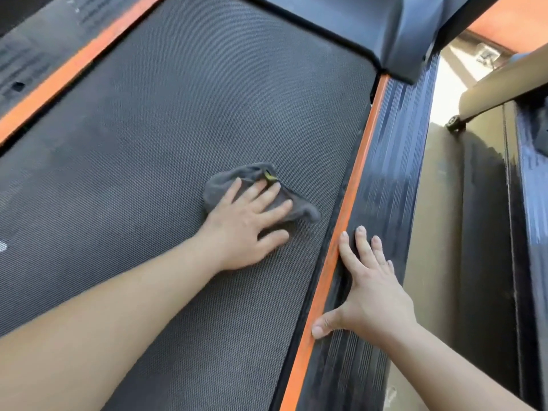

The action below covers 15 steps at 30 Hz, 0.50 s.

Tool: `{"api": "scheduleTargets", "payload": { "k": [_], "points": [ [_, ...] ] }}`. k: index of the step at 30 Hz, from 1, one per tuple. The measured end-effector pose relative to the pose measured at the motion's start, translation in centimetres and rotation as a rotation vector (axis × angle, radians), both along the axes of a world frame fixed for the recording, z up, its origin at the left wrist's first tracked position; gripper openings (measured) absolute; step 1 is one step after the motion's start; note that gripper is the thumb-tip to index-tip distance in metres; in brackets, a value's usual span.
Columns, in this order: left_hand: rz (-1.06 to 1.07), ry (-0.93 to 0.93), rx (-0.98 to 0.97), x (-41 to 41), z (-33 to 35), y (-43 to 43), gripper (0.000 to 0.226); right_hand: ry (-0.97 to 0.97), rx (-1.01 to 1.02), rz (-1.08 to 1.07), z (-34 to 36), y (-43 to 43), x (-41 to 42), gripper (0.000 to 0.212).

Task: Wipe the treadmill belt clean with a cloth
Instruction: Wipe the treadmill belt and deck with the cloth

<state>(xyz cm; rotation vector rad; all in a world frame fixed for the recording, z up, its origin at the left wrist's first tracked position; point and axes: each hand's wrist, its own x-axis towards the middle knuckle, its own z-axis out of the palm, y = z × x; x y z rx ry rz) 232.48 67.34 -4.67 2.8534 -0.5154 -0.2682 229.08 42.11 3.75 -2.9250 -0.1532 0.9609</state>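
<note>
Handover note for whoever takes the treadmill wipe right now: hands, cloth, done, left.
Left hand: flat, fingers spread, pressing the grey cloth onto the belt, right of centre.
Right hand: empty, palm down on the black ribbed side rail, thumb on the orange strip, bracing.
Done: cannot tell how much has been wiped.
Left: pale smudges show at the belt's left edge; faint patchy marks further up. Cover those, then the rest of the belt.
</note>
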Motion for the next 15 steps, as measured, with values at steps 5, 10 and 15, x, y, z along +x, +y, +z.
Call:
{"api": "scheduleTargets", "payload": {
  "k": [5,10,15],
  "points": [
    [0.277,-0.062,-0.158,3.0,-0.7,0.4,0.05,0.003,0.003,-0.001,-0.1,-0.2,0.0,0.177],
    [-0.091,-0.137,-0.224,-4.8,-0.8,-4.9,0.038,0.0,0.0,-0.006,-0.1,-0.2,0.0,0.175],
    [-0.19,-0.179,-0.359,-6.4,0.3,-4.8,0.035,0.016,-0.003,-0.007,-0.2,-0.1,0.0,0.174]
  ]
}}
